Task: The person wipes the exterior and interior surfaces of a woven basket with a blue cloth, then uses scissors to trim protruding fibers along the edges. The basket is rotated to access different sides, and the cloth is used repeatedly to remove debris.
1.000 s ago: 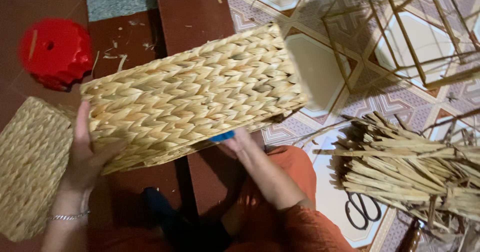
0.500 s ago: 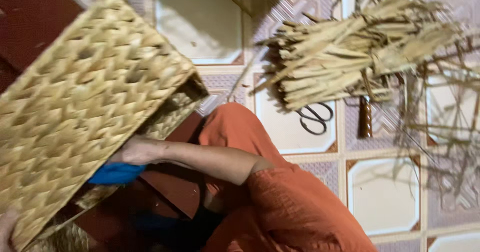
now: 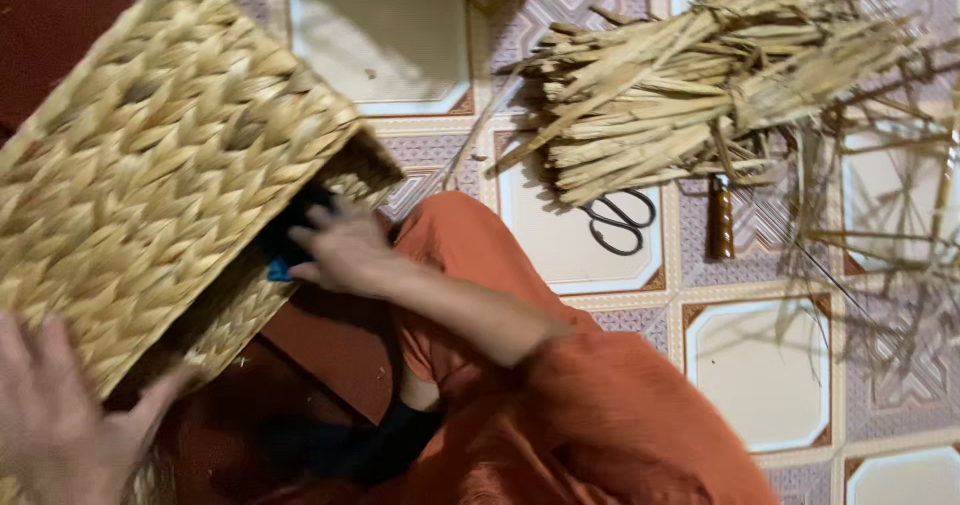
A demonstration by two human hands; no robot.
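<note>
Floor tiles (image 3: 760, 375) lie patterned; right hand (image 3: 345, 250) fingers clutch blue thing (image 3: 278, 268) at basket (image 3: 150, 165).

The woven basket (image 3: 150, 195) is straw-yellow with a zigzag, herringbone-like weave. A small blue thing (image 3: 279, 269) shows at its open edge. The sleeve (image 3: 590, 415) and the trouser leg (image 3: 470, 255) are rust orange. The floor tiles (image 3: 760, 375) are cream with reddish-brown borders and a grey-and-mauve geometric pattern between them. The bundle of dried stalks (image 3: 680, 95) is pale tan. The scissors (image 3: 615, 223) are black.
</note>
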